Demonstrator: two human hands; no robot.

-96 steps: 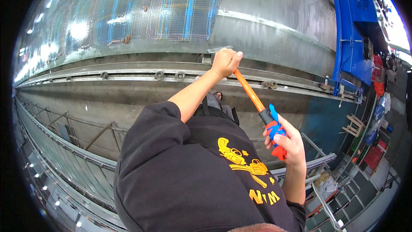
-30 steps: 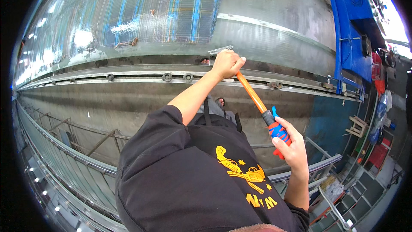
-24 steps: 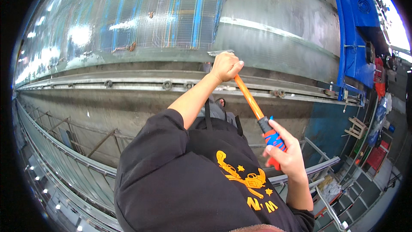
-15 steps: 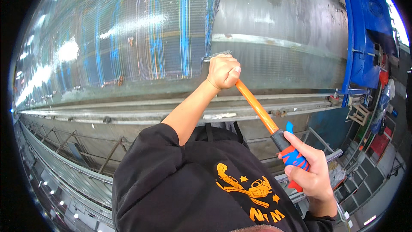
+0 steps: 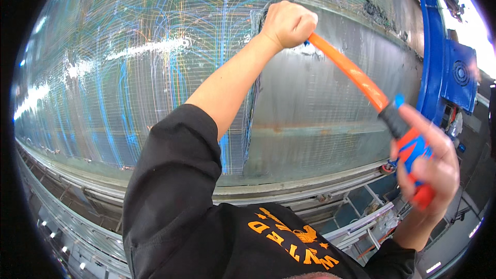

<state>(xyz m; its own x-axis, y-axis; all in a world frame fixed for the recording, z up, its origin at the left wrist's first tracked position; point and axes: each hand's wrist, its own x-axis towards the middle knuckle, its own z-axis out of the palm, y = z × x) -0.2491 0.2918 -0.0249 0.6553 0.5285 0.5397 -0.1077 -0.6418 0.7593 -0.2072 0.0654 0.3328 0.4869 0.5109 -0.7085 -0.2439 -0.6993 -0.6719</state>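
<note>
My left hand [image 5: 289, 25] is closed round the upper end of a long orange-handled scraper [image 5: 356, 75], covering its head. My right hand [image 5: 431, 163], smeared by motion, grips the lower end, wrapped in black, red and blue, with its index finger along it. The tool slants down to the right over a broad, shiny surface. A glossy layer with blue, yellow and orange lines [image 5: 170, 67] covers its left part. On the right lies a bare grey area [image 5: 325, 93]. A dark ragged edge of the layer runs beneath my left wrist.
Dark crumpled scraps [image 5: 380, 13] lie on the far right of the surface. A blue machine frame [image 5: 431, 46] stands along the right side. Metal rails [image 5: 305, 183] cross in front of my body, with metal framework below them.
Both hands and the scraper have moved farther away and to the right. My body has leaned forward over the surface, and more of its far part shows.
</note>
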